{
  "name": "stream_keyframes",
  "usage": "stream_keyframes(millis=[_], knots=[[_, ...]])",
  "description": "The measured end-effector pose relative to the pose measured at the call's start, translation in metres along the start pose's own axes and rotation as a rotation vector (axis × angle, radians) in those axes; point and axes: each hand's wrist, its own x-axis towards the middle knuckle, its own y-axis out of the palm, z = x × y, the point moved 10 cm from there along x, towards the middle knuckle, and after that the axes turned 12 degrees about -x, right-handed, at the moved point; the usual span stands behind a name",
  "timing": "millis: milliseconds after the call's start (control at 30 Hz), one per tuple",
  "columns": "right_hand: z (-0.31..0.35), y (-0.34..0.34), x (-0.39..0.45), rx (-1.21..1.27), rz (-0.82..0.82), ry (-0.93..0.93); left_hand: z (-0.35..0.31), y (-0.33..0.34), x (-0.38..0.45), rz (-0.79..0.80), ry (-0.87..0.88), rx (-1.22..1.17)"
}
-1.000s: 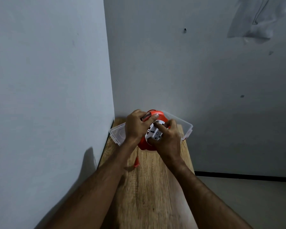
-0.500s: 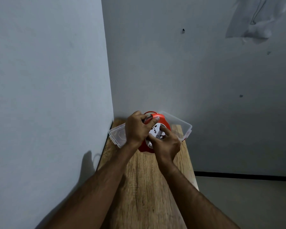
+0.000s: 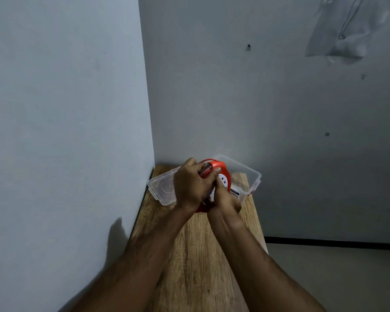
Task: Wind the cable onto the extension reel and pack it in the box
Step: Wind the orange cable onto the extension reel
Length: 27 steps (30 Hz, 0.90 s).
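A round orange extension reel (image 3: 221,169) with a white socket face is held upright just in front of a clear plastic box (image 3: 249,174) at the far end of a narrow wooden table (image 3: 196,255). My left hand (image 3: 190,185) grips the reel's top handle and left side. On the white face, my right hand (image 3: 225,199) has its fingers curled against the hub. No loose cable is visible; both hands hide the reel's lower half.
The box's clear lid (image 3: 161,189) lies open to the left, against the left wall (image 3: 65,131). The table sits in a corner, walls at its left and far end. On the right the table edge drops to a grey floor (image 3: 336,278).
The orange cable end that hung below the reel a second ago is gone from sight. My right hand has turned lower on the socket face. The camera has tilted down a little.
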Motion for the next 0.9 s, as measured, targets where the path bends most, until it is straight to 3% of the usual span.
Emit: stream_keyframes(millis=[67, 133, 200, 267, 333, 433, 533, 633, 733, 900], knots=[[-0.02, 0.018, 0.009, 0.296, 0.162, 0.2, -0.007, 0.004, -0.006, 0.015, 0.052, 0.038], [-0.023, 0.028, 0.007, 0.372, 0.245, 0.291, -0.01, 0.005, -0.005, 0.02, 0.074, 0.05], [-0.008, 0.025, -0.002, 0.267, 0.264, 0.252, -0.007, 0.003, 0.001, 0.021, 0.068, 0.044], [0.007, 0.004, 0.002, 0.02, 0.174, 0.135, -0.001, 0.0, 0.006, 0.015, 0.02, 0.022], [0.028, -0.014, -0.005, -0.299, 0.08, -0.095, 0.007, -0.005, 0.009, -0.016, -0.044, -0.019], [0.079, -0.018, -0.048, -0.835, -0.092, -0.839, 0.016, -0.011, 0.017, -0.064, -0.125, -0.092], [0.092, 0.008, -0.09, -1.15, -0.081, -1.472, 0.014, -0.009, 0.028, -0.022, -0.13, -0.077], [0.079, 0.033, -0.099, -1.428, 0.045, -1.693, 0.01, -0.006, 0.029, 0.032, -0.098, -0.075], [0.072, 0.04, -0.09, -1.657, 0.111, -1.713, 0.015, -0.005, 0.03, 0.071, -0.114, -0.074], [0.061, 0.037, -0.101, -1.696, 0.27, -2.026, 0.022, -0.005, 0.037, 0.157, -0.147, -0.108]])
